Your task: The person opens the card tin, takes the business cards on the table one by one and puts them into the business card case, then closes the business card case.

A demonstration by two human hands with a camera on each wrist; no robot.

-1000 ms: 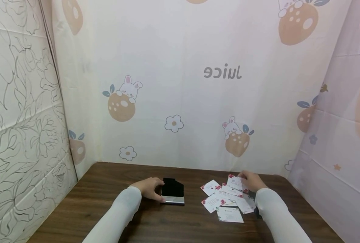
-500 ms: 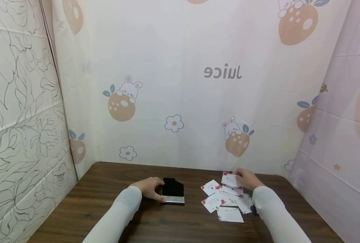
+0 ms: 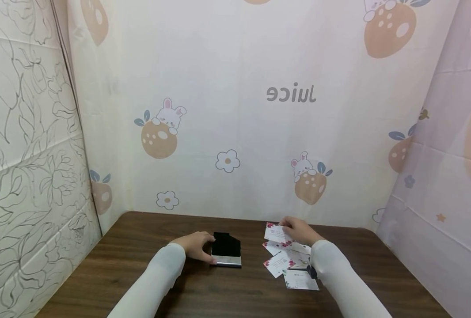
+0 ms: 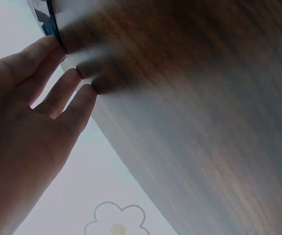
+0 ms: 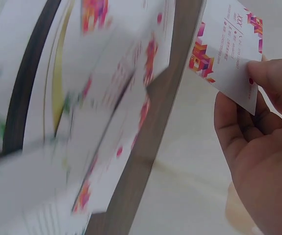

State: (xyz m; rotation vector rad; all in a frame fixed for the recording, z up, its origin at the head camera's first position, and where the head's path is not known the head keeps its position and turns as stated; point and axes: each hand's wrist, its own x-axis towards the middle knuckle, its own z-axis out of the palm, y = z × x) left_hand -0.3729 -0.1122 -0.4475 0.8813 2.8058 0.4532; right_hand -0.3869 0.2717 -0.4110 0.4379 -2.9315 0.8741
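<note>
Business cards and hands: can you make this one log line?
left hand: touches black-and-silver card case | right hand: pinches printed business card | other cards: clustered on wooden table

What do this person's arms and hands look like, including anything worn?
Both arms wear long, plain white sleeves, the left sleeve and right sleeve reaching the wrists. The left hand and right hand are ungloved. A small dark object shows beside the right cuff; what it is isn't clear.

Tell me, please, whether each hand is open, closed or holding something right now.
Left hand: holding the black-and-silver card case at its left side.
Right hand: pinching a pink-patterned business card between thumb and fingers.
</note>
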